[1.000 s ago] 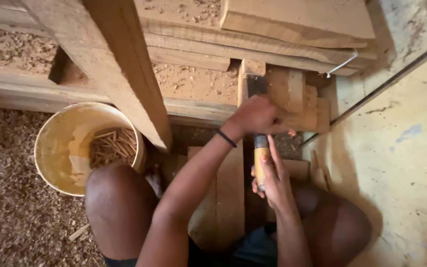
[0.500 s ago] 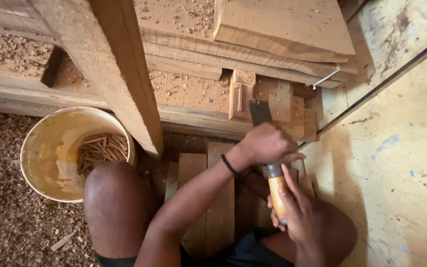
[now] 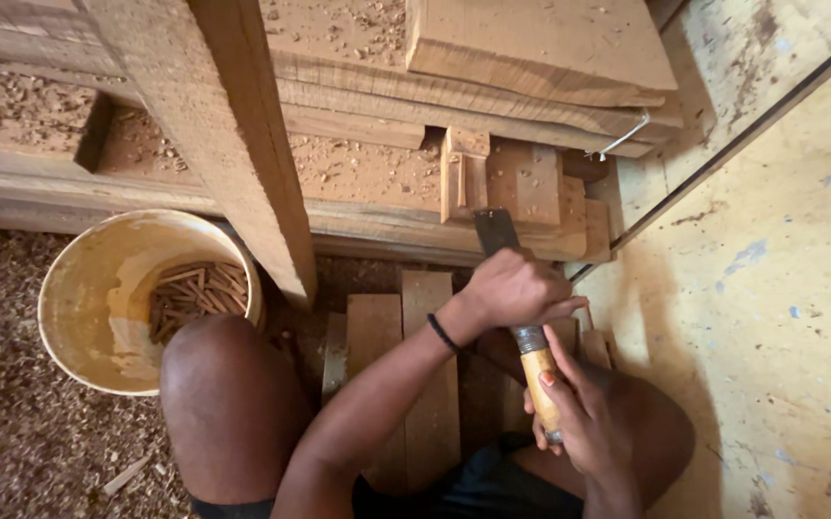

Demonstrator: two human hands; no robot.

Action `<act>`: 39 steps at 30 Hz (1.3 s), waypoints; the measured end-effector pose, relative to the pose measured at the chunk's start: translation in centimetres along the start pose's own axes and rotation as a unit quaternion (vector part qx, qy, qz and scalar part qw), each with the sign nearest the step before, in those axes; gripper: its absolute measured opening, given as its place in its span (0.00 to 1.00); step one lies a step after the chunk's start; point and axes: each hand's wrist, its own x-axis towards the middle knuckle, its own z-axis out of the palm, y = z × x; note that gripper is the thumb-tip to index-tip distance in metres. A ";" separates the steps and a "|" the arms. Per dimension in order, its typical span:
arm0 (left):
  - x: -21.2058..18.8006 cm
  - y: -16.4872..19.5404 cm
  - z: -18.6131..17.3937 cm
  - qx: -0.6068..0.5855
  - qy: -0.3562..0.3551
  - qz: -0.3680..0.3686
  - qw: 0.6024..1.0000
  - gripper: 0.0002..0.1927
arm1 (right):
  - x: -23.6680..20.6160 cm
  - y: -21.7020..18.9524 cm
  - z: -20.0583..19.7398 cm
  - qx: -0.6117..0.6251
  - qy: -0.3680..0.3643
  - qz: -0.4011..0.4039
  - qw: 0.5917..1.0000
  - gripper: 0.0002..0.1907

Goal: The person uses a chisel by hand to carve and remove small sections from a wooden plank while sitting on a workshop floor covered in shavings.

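Observation:
I hold a chisel point(image 3: 495, 231) with a flat dark blade and a yellow wooden handle. My left hand point(image 3: 516, 288) wraps the blade's lower part just above the metal collar. My right hand point(image 3: 579, 413) grips the handle lower down, near my knee. The blade's tip points up at a small notched wooden block point(image 3: 463, 173) lying on a long beam point(image 3: 377, 226). The tip sits just below the block; contact cannot be told.
A cream bucket point(image 3: 79, 308) holding several short wooden pegs stands left of my knee. A thick slanted post point(image 3: 233, 144) rises between bucket and block. Stacked planks point(image 3: 540, 58) lie beyond. Short boards point(image 3: 406, 336) lie under my arms, sawdust at left, a scuffed yellow panel point(image 3: 771, 317) at right.
Both hands and the chisel have drawn back toward me, away from the notched block. The view has shifted, with the bucket now further right in it.

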 end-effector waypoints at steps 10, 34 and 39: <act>-0.2 -0.4 -0.2 -0.003 0.017 -0.041 0.999 0.22 | 0.7 -0.4 -0.3 -0.024 -0.008 -0.003 1.000 0.36; -0.7 -1.6 -1.5 -0.052 -0.020 -0.083 0.995 0.18 | 0.8 -0.8 1.9 -0.043 -0.017 0.029 0.999 0.35; -0.6 -2.0 -1.8 -0.049 -0.070 -0.109 0.990 0.21 | 0.5 -1.1 2.3 -0.079 -0.014 0.032 0.996 0.38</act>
